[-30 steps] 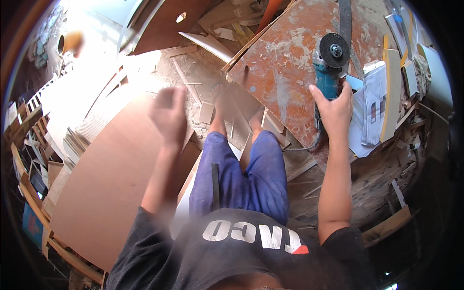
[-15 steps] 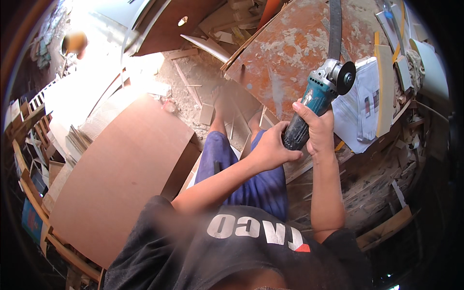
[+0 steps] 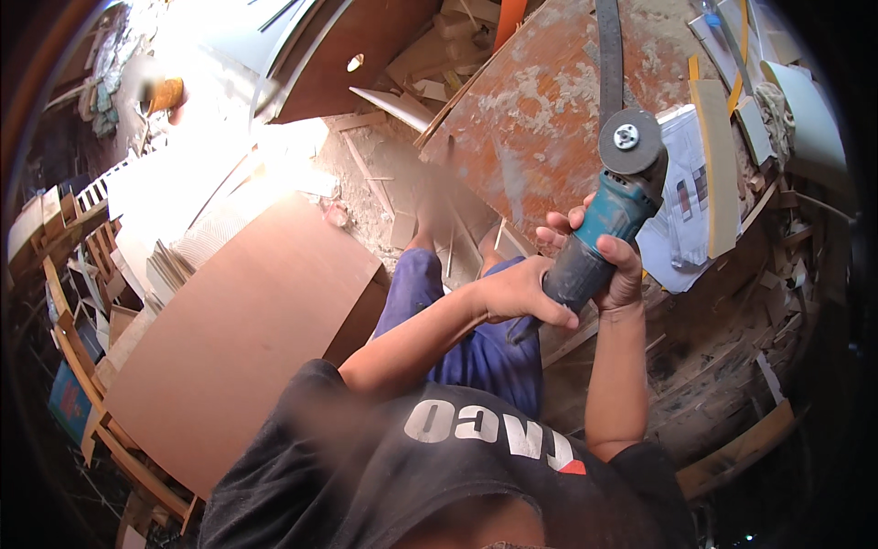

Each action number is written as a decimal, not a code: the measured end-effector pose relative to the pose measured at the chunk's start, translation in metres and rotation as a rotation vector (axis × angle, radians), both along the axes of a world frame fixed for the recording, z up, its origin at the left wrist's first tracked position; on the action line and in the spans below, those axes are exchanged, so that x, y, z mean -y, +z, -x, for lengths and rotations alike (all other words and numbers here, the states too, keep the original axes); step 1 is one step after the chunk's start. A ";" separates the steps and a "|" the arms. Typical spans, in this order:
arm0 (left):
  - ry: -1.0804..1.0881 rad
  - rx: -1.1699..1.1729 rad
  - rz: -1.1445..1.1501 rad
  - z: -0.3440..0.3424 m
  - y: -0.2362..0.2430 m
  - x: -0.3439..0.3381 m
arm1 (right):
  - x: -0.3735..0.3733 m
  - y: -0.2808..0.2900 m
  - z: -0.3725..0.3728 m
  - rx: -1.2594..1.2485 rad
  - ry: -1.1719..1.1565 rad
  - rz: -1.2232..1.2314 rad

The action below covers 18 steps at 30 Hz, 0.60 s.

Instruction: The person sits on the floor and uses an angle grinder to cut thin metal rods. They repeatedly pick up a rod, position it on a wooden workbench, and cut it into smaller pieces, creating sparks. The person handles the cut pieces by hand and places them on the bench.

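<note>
In both hands I hold a teal and black angle grinder [image 3: 604, 229], its head pointing away from me. The grey disc [image 3: 625, 146] faces up, with a metal nut at its centre. My left hand [image 3: 519, 291] closes round the black rear end, its thumb across the top; some of its fingers are hidden beneath. My right hand [image 3: 622, 274] cradles the body from the right, thumb on top and fingertips showing on the far left side. A dark cord end shows below the rear of the grinder.
A dusty reddish-brown board [image 3: 521, 119] lies ahead, with a long metal ruler [image 3: 610, 55] on it. Papers [image 3: 672, 210] and a pale wood strip [image 3: 715, 174] sit to the right. A large brown panel [image 3: 238, 339] is at my left. Wood scraps litter the floor.
The grinder has rolled over in my hands, so its disc now faces up instead of to the right. My right hand's fingers have shifted round the body.
</note>
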<state>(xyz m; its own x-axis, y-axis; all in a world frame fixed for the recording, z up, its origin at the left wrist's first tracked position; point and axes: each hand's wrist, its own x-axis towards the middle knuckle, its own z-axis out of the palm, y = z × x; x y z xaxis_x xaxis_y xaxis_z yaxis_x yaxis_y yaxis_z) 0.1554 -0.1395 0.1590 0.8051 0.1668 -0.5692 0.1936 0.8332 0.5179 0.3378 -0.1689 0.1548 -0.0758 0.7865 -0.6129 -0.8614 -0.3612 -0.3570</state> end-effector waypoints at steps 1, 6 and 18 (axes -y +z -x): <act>0.008 -0.087 -0.109 0.000 -0.001 0.001 | 0.000 -0.005 0.000 0.164 0.028 0.027; 0.019 -0.216 -0.235 -0.009 0.014 -0.007 | 0.004 -0.011 0.004 -0.012 -0.177 -0.037; -0.067 -0.040 -0.167 0.035 0.007 -0.036 | -0.008 0.002 0.041 -0.048 -0.222 0.057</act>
<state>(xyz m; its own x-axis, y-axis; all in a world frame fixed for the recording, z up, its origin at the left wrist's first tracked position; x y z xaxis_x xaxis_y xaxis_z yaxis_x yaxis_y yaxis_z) 0.1200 -0.1040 0.1655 0.7948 0.2088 -0.5698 0.2686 0.7209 0.6388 0.2970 -0.1604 0.1566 0.0650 0.7510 -0.6571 -0.9375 -0.1796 -0.2981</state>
